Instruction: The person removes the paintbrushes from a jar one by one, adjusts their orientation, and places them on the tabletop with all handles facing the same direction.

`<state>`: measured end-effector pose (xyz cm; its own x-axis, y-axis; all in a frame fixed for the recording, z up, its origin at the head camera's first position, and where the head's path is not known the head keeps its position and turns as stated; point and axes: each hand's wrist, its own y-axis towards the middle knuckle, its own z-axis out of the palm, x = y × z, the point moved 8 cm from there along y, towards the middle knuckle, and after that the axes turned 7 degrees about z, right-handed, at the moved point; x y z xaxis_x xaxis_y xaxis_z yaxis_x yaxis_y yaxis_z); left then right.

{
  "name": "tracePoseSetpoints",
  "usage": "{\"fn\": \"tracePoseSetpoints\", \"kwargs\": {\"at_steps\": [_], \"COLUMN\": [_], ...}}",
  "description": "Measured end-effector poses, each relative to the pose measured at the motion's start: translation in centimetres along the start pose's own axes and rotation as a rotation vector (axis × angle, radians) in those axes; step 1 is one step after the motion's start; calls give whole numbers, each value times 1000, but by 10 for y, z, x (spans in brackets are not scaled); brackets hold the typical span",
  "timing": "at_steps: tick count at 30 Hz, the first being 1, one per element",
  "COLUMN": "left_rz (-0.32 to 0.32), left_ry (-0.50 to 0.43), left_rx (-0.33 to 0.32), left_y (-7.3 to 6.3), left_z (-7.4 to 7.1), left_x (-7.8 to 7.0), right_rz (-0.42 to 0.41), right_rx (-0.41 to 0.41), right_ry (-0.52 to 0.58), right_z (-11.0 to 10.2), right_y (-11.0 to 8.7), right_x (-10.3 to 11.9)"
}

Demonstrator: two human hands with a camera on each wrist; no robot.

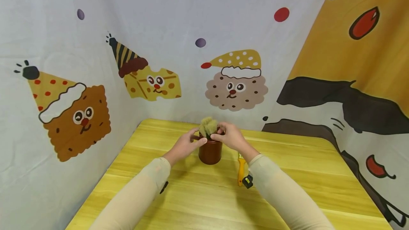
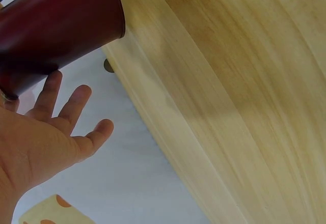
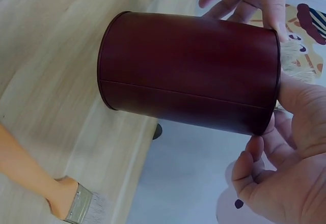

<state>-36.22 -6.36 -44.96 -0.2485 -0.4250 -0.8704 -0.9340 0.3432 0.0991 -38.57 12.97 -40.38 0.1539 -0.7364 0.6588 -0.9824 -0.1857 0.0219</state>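
A dark red-brown cylindrical pot (image 1: pixel 210 153) with a smooth, seamed wall stands on the table, a fluffy tan tuft (image 1: pixel 208 125) rising from its top. From the left, my left hand (image 1: pixel 185 144) reaches its rim. In the left wrist view, that hand's fingers (image 2: pixel 76 102) are spread, one touching the pot; the pot hides its forefinger. My right hand (image 1: pixel 231 137) holds the tuft's right side between thumb and forefinger, close to the rim. The right wrist view shows that hand's other fingers (image 3: pixel 248 168) curled beneath the rim. Inside the pot, the tuft's base is hidden.
A paintbrush (image 1: pixel 241 171) with an orange-yellow handle lies right of the pot. Beside it is a small black-and-yellow object (image 1: pixel 247 181), partly behind the right sleeve. A thin black object (image 1: pixel 164 187) shows by the left sleeve. A printed curtain (image 1: pixel 179 17) hangs behind the wooden table (image 1: pixel 294 166).
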Motion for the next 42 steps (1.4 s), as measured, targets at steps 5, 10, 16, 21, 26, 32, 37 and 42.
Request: {"fn": "tracePoseSetpoints", "kwargs": {"at_steps": [5, 10, 16, 21, 26, 32, 37, 42], "left_rz": [-4, -1, -1, 0, -1, -5, -22, -34], "left_ry": [5, 3, -7, 1, 2, 7, 12, 7], "left_rx": [0, 1, 5, 11, 17, 6, 3, 0], "left_y": [0, 0, -1, 0, 0, -1, -1, -1], "left_z": [0, 0, 0, 1, 2, 0, 1, 1], "left_x": [2, 2, 1, 1, 2, 0, 1, 1], "right_rz": [-22, -56, -67, -55, -61, -119, -204, -262], "right_rx": [-59, -130, -134, -102, -95, -114, -214, -300], "right_ry": [-58, -167, -126, -51, 11, 135, 214, 289], "right_z": [-1, -1, 0, 1, -3, -18, -46, -80], "right_y": [-4, -6, -8, -7, -8, -11, -15, -20], "right_x": [5, 12, 16, 16, 16, 21, 29, 36]}}
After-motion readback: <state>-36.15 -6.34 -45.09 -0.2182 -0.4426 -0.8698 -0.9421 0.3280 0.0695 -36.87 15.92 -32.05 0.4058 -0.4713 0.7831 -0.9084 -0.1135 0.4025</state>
